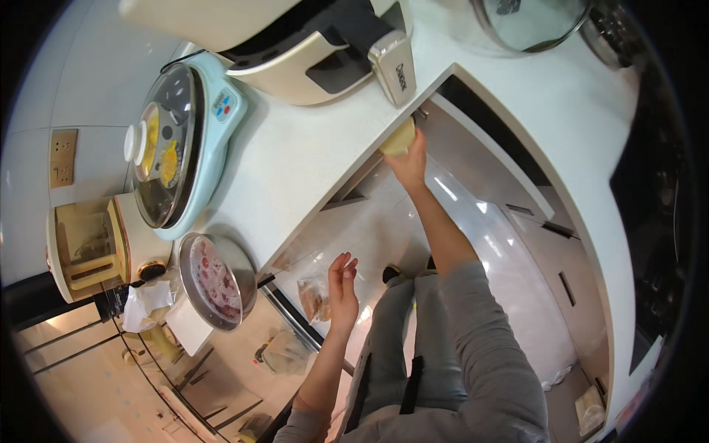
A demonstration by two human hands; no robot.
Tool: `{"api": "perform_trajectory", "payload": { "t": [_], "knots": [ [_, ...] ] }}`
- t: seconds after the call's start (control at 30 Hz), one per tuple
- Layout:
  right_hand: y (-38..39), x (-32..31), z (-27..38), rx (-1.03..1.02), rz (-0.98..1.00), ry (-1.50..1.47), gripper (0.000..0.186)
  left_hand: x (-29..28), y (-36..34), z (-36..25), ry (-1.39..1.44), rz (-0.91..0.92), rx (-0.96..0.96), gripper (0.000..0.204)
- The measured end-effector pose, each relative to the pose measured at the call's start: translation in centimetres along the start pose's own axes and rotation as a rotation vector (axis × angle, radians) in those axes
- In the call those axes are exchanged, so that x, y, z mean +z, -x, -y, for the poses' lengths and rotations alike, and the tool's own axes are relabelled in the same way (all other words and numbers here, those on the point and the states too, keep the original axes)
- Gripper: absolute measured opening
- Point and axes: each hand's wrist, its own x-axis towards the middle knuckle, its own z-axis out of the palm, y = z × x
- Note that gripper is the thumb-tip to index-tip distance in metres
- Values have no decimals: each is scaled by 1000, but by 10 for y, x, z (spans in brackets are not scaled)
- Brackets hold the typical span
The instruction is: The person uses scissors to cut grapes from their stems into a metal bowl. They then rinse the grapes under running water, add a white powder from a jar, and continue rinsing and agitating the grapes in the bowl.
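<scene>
As the head view shows, the right hand (408,164) grips a pale yellow object (399,138), its exact kind unclear, at the edge of the white countertop (303,159), just beside the handle of the cream air fryer (295,80). Holding nothing, the left hand (343,292) hangs with fingers loosely curled, near a stainless-steel bowl (242,269) of pinkish pieces in foamy liquid. Beyond that bowl sits a light-blue electric skillet (221,151) under a glass lid (171,136).

Shiny and Dull

The bowl (244,267) is shiny metal. The blue cooker (219,155) is smooth plastic with a glossy lid (167,201). The desk (295,155) looks smooth. The floor (517,314) shines. The sleeve (491,332) is dull cloth. The yellow thing (399,138) looks smooth.
</scene>
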Motion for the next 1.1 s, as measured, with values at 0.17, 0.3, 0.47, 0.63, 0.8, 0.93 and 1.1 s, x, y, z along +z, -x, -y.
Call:
{"api": "perform_trajectory", "payload": {
  "t": [0.17, 0.3, 0.47, 0.63, 0.8, 0.93, 1.1],
  "knots": [
    [103, -142, 42, 138, 172, -76, 75, 1, 28, -42, -81, 114, 107, 41],
    [143, -251, 140, 50, 475, 160, 78, 1, 60, -122, -597, 211, 543, 68],
    [166, -319, 247, -96, 784, 365, 82, -25, 111, -179, -781, 571, 697, 77],
    [180, -316, 321, -297, 841, 348, 77, -76, 153, -206, -704, 602, 700, 71],
    [192, -276, 374, -656, 854, 525, 79, -148, 179, -200, -472, 274, 403, 61],
    [190, -237, 418, -689, 712, 531, 83, -216, 159, -135, 168, -21, 90, 52],
    [178, -157, 505, -779, 752, 702, 82, -279, 179, -119, 493, -167, 74, 48]
  ]
}}
